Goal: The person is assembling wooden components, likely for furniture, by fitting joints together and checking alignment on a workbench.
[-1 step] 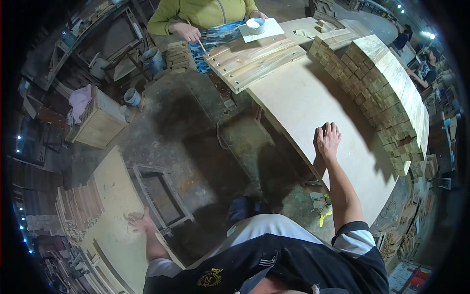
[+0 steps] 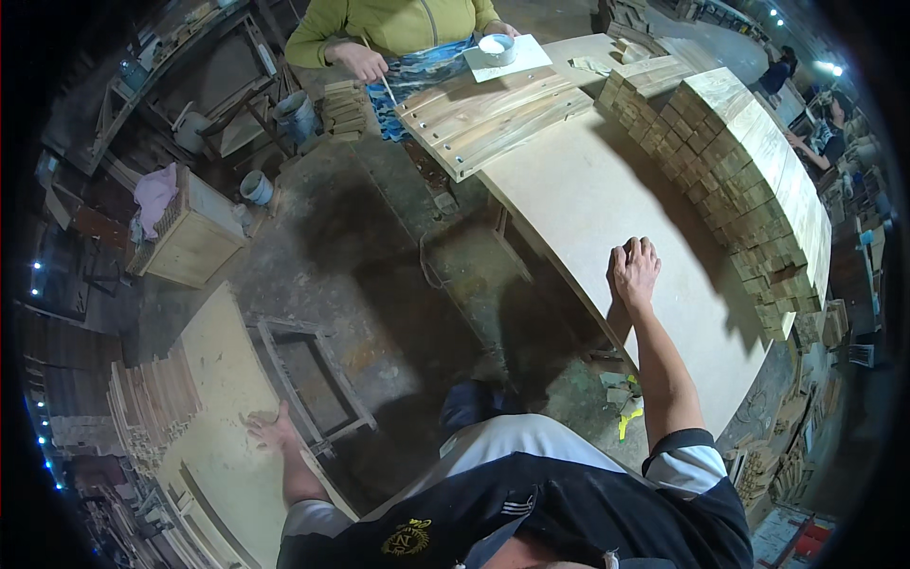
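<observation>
My left hand lies on the pale tabletop at the left, fingers spread, holding nothing. To the right, my right hand rests on the large pale board of the other table. Its fingers are curled together, and nothing shows in them. Beyond it curves a tall stack of wooden blocks. A slatted wooden panel with several dark holes along its end sits at the far end of that table, apart from my hands.
Across the panel, a person in a green jacket holds a thin stick and a board with a white-filled bowl. Wooden strips are stacked at left. A wooden frame, a cabinet and buckets stand on the floor.
The other person's hand with the stick has shifted very slightly. My hands have not moved.
</observation>
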`<state>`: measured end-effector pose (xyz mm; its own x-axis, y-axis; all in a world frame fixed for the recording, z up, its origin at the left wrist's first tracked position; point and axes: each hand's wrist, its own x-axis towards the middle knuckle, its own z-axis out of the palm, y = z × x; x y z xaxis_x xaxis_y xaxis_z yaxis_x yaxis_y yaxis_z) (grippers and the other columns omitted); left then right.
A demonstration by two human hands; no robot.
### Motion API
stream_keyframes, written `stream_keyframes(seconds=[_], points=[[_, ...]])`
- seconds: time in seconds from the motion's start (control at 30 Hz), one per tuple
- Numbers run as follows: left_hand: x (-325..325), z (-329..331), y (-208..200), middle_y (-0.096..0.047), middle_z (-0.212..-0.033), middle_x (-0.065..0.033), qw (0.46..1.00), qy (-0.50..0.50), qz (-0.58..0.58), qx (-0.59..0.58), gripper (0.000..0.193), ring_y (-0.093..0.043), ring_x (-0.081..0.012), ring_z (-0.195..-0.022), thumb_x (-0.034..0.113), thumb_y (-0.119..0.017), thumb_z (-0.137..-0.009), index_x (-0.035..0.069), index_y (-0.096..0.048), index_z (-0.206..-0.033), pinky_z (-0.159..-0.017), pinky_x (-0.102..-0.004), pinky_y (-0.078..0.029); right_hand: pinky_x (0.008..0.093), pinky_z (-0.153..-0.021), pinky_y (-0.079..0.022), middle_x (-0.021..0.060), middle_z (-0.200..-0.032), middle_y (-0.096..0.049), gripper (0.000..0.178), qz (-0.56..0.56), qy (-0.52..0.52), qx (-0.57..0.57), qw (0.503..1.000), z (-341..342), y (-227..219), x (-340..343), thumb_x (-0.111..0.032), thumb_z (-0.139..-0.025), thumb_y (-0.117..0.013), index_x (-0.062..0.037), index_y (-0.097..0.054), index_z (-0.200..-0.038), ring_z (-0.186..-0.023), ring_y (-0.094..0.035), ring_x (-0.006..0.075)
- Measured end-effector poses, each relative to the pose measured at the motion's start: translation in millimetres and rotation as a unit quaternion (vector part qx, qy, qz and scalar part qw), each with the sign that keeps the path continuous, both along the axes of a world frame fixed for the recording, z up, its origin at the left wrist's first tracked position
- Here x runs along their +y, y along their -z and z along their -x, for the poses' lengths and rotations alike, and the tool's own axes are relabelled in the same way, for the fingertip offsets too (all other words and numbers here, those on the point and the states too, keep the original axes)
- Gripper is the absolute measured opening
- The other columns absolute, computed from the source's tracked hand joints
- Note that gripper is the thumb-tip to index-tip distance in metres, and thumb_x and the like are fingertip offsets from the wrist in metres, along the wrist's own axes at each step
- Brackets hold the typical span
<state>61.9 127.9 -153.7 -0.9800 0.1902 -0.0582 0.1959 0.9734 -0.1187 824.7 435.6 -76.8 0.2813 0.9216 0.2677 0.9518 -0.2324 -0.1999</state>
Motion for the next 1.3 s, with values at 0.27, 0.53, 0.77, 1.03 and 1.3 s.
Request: stream_keyframes(seconds=[0.27, 0.53, 0.77, 1.03, 1.3], points=[[12.2, 26.7, 30.3, -0.009, -0.167, -0.0135, 0.998, 0.045, 0.019, -0.042, 0.120, -0.009, -0.0387, -0.152, 0.089, -0.045, -0.076, 0.010, -0.012, -0.160, -0.110, -0.0759, -0.010, 0.0581, -0.106, -0.032, 0.0255, -0.131, -0.052, 0.038, -0.033, 0.015, 0.012, 0.999, -3.1, 0.6, -5.8, -0.033, -0.093, -0.052, -0.0008, -0.058, -0.111, -0.123, -0.047, 0.0423], [51.2, -14.1, 14.8, -0.012, -0.166, -0.0134, 0.995, 0.088, 0.012, 0.049, 0.118, -0.011, -0.0380, -0.151, 0.087, -0.048, -0.076, 0.010, -0.014, -0.159, -0.110, -0.0744, -0.011, 0.0556, -0.100, -0.036, 0.0197, -0.115, -0.053, 0.036, -0.065, 0.003, -0.003, 0.998, -1.4, -12.3, -7.1, -0.034, -0.089, -0.054, -0.0027, -0.058, -0.106, -0.118, -0.047, 0.0357], [70.5, -23.8, 17.9, -0.014, -0.165, -0.0133, 0.994, 0.093, -0.001, 0.054, 0.116, -0.013, -0.0374, -0.150, 0.085, -0.050, -0.076, 0.010, -0.016, -0.159, -0.111, -0.0731, -0.013, 0.0538, -0.096, -0.037, 0.0188, -0.111, -0.053, 0.035, -0.092, 0.004, -0.027, 0.995, 8.7, -10.7, -14.5, -0.036, -0.089, -0.054, -0.0033, -0.058, -0.102, -0.115, -0.048, 0.0349], [70.8, -26.4, 16.5, -0.017, -0.164, -0.0132, 0.995, 0.085, -0.012, 0.058, 0.115, -0.016, -0.0367, -0.150, 0.083, -0.053, -0.076, 0.011, -0.019, -0.158, -0.111, -0.0716, -0.014, 0.0536, -0.096, -0.037, 0.0185, -0.112, -0.053, 0.037, -0.098, 0.000, -0.047, 0.994, 21.5, -11.7, -17.6, -0.037, -0.089, -0.053, -0.0033, -0.058, -0.104, -0.115, -0.048, 0.0340], [53.7, -17.6, 19.6, -0.020, -0.163, -0.0130, 0.995, 0.075, -0.018, 0.061, 0.113, -0.018, -0.0359, -0.149, 0.081, -0.056, -0.076, 0.011, -0.021, -0.157, -0.112, -0.0701, -0.016, 0.0550, -0.098, -0.037, 0.0194, -0.115, -0.053, 0.040, -0.084, 0.009, -0.034, 0.996, 42.3, -11.0, -32.4, -0.038, -0.090, -0.052, -0.0022, -0.058, -0.106, -0.118, -0.048, 0.0343]])
